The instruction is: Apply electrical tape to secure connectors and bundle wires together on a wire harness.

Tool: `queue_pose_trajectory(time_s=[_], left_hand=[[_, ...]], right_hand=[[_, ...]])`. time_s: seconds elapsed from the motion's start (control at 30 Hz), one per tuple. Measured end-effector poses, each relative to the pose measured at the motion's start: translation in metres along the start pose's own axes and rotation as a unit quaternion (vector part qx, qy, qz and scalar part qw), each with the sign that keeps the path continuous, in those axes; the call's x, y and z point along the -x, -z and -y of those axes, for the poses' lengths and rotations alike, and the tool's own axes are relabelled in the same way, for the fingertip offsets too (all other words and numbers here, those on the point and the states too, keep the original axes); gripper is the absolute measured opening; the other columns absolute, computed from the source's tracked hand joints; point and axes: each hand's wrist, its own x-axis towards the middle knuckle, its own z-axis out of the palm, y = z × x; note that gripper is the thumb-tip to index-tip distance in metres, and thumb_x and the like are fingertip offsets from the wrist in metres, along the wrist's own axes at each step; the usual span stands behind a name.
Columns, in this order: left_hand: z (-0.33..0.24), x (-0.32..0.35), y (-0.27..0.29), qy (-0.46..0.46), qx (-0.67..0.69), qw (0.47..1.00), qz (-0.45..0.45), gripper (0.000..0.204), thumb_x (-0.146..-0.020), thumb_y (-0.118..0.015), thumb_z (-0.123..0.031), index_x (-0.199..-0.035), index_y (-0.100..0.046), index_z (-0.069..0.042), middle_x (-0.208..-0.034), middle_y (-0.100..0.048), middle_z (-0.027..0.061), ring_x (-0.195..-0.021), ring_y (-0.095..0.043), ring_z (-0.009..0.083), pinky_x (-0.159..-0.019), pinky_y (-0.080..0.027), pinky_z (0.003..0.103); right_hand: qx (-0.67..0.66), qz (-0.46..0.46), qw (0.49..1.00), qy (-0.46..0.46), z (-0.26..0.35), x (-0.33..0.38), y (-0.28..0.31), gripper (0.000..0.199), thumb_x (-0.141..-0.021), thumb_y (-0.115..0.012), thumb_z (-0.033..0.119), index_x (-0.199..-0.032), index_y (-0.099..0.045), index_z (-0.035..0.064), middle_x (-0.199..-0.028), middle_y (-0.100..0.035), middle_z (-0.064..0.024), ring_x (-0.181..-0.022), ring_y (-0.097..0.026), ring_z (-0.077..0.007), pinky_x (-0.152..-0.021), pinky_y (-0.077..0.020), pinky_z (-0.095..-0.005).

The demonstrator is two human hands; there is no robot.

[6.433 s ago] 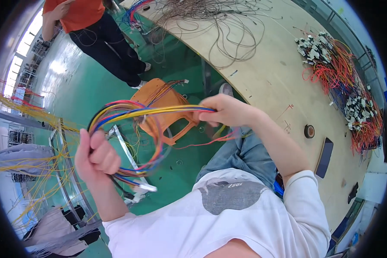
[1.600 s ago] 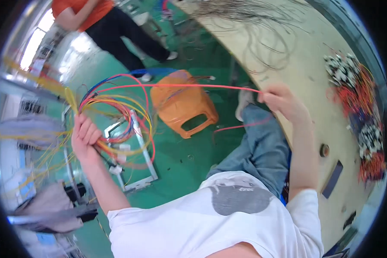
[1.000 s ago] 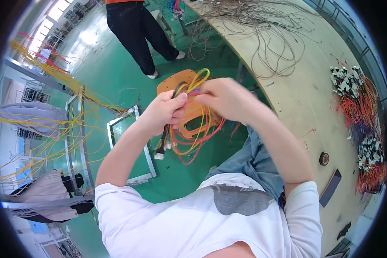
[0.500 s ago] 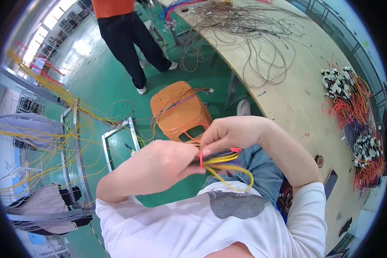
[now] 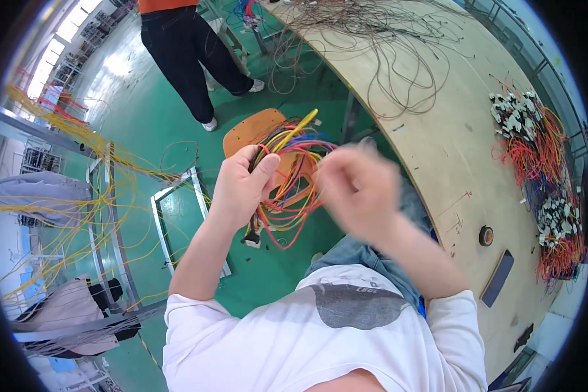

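A coiled wire harness [image 5: 293, 142] of red, yellow, black, blue and purple wires hangs in a loose ring in front of me. My left hand [image 5: 242, 183] grips its left side, thumb on top. At the lower end of the coil, below that hand, dangles a connector [image 5: 251, 240], dark and white. My right hand [image 5: 362, 186] is at the coil's right edge, smeared by motion with its fingers bent. Whether it pinches a wire cannot be made out. Behind the harness is an orange stool [image 5: 245, 134], partly covered by it.
To my right, a curved wooden table [image 5: 431, 150] carries a heap of thin brown wires [image 5: 385, 39], connector-ended wire bundles [image 5: 513, 117], a tape roll [image 5: 485, 236] and a phone-like dark slab [image 5: 498, 278]. Yellow wires [image 5: 104, 209] drape over metal frames at left. A person [image 5: 183, 52] stands ahead.
The harness has moved up and away from my body, and its coil now faces me spread wide. My left hand has turned thumb-up. My right hand has shifted to the right.
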Motion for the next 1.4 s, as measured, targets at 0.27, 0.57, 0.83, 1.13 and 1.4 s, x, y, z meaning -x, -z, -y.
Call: queue_pose_trajectory(time_s=[0.27,0.57,0.83,1.13,1.4], left_hand=[[0.001,0.012,-0.005,0.027,0.248,0.966,0.069,0.013,-0.086,-0.043,-0.008,-0.094,-0.048,0.000,-0.069,-0.050,0.0032,-0.048,-0.040,0.0047,-0.046,-0.033,0.019],[0.022,0.019,-0.040,-0.078,0.022,0.996,-0.026,0.021,-0.083,-0.047,-0.001,-0.103,-0.049,0.001,-0.078,-0.058,0.0049,-0.067,-0.054,0.0071,-0.058,-0.043,0.020],[0.034,0.021,-0.053,-0.176,-0.056,0.982,-0.036,0.024,-0.080,-0.052,-0.001,-0.100,-0.039,-0.003,-0.077,-0.061,0.0129,-0.068,-0.059,0.0127,-0.061,-0.045,0.024],[0.035,0.028,-0.067,-0.307,-0.194,0.931,-0.041,0.023,-0.076,-0.056,0.000,-0.097,-0.046,-0.001,-0.074,-0.057,0.0126,-0.062,-0.059,0.0210,-0.055,-0.046,0.029],[0.035,0.020,-0.063,-0.306,-0.198,0.929,0.067,0.031,-0.073,-0.059,-0.002,-0.101,-0.048,-0.001,-0.081,-0.058,0.0130,-0.072,-0.060,0.0243,-0.063,-0.047,0.031]], right_hand=[[-0.178,0.079,0.932,-0.307,-0.016,0.032,-0.020,0.012,-0.081,-0.053,0.002,-0.092,-0.057,-0.0025,-0.079,-0.058,-0.0080,-0.073,-0.055,-0.0103,-0.064,-0.0436,-0.0223],[-0.163,0.145,0.975,-0.044,0.010,0.034,0.002,0.014,-0.074,-0.055,-0.008,-0.085,-0.053,-0.0001,-0.101,-0.050,-0.0137,-0.079,-0.055,-0.0173,-0.072,-0.0450,-0.0261],[-0.256,0.037,0.921,-0.293,0.005,0.037,-0.001,0.007,-0.072,-0.064,0.000,-0.077,-0.059,-0.0014,-0.076,-0.058,-0.0032,-0.070,-0.054,-0.0067,-0.063,-0.0439,-0.0196],[-0.353,-0.065,0.834,-0.420,0.002,0.029,0.004,0.011,-0.074,-0.065,0.006,-0.073,-0.056,-0.0007,-0.064,-0.058,-0.0052,-0.053,-0.052,-0.0068,-0.047,-0.0424,-0.0188],[-0.425,-0.107,0.781,-0.445,0.003,0.030,0.022,0.016,-0.079,-0.058,0.001,-0.094,-0.054,-0.0020,-0.075,-0.059,-0.0072,-0.059,-0.057,-0.0104,-0.052,-0.0469,-0.0211]])
